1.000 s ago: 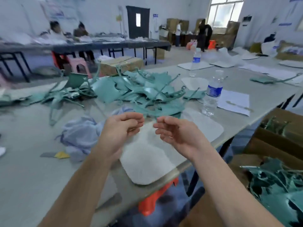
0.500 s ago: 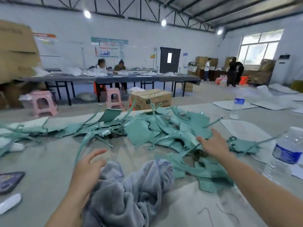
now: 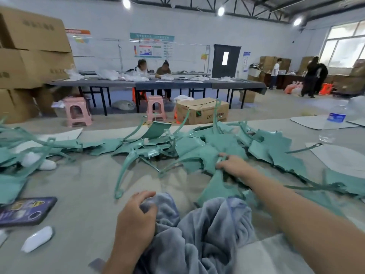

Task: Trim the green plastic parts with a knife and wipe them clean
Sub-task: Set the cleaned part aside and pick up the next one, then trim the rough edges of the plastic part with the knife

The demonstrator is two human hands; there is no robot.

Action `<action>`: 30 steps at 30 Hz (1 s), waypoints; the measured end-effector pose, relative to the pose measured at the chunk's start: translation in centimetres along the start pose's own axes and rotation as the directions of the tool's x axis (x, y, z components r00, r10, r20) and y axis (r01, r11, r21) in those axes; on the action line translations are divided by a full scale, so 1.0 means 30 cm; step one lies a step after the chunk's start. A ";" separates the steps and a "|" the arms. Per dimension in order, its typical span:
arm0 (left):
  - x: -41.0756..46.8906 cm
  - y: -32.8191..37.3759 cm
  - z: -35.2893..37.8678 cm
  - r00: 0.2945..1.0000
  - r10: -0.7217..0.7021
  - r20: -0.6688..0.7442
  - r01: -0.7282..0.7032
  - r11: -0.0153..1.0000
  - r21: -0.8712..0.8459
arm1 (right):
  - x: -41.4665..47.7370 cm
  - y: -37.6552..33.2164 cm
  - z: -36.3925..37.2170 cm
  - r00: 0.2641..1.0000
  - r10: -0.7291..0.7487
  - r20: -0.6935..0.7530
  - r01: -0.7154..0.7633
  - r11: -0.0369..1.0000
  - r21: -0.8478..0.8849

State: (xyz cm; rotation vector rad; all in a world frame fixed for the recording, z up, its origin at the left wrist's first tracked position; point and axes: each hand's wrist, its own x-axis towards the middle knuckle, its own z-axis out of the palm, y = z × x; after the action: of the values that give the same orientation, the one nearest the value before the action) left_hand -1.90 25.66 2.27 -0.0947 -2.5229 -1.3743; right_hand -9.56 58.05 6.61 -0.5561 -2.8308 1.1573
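**While your left hand (image 3: 136, 224) grips the grey fleece cloth (image 3: 207, 234), your right hand (image 3: 233, 165) grips a green plastic part (image 3: 209, 161)**

As the worktable (image 3: 79, 194) is read from its left edge, a dark-cased phone (image 3: 25, 211) lies flat at the margin. A small white oblong object (image 3: 37, 239) lies nearer you; what it is cannot be told. Your left hand comes next, with its fingers curled into the left edge of the grey fleece cloth. The cloth lies bunched on the table directly before you. Beyond it, the pile of green plastic parts (image 3: 138, 149) runs across the table's width, with sheets and thin curved strips overlapping. Your right hand reaches into the middle of that pile. Its fingers are curled round the edge of the one green plastic part, which touches its neighbours. Further right, a clear water bottle (image 3: 333, 123) with a blue label stands upright behind the pile. A white sheet (image 3: 341, 161) lies flat near the table's right margin.
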 end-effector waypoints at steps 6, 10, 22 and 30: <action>-0.029 0.001 -0.005 0.998 -0.028 0.054 0.029 0.999 -0.018 | -0.123 -0.303 0.308 0.850 -0.286 0.442 0.393 0.903 -0.171; -0.034 -0.009 -0.015 0.997 -0.072 0.034 0.073 0.997 -0.030 | -0.130 -0.342 0.196 0.896 -0.391 0.211 0.385 0.920 0.068; -0.016 -0.005 -0.054 0.978 -0.206 0.011 0.206 0.974 -0.098 | 0.238 -0.124 0.130 0.972 0.192 -0.138 -0.136 0.931 0.339; 0.043 -0.045 -0.075 0.958 -0.286 -0.024 0.278 0.944 -0.178 | 0.164 -0.265 0.346 0.999 0.005 0.034 -0.012 0.974 0.227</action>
State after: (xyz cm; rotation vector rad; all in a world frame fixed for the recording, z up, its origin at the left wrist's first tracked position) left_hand -2.92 22.95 2.68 0.2758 -2.4428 -1.6797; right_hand -18.35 47.48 4.05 -0.5385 -2.6715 1.4792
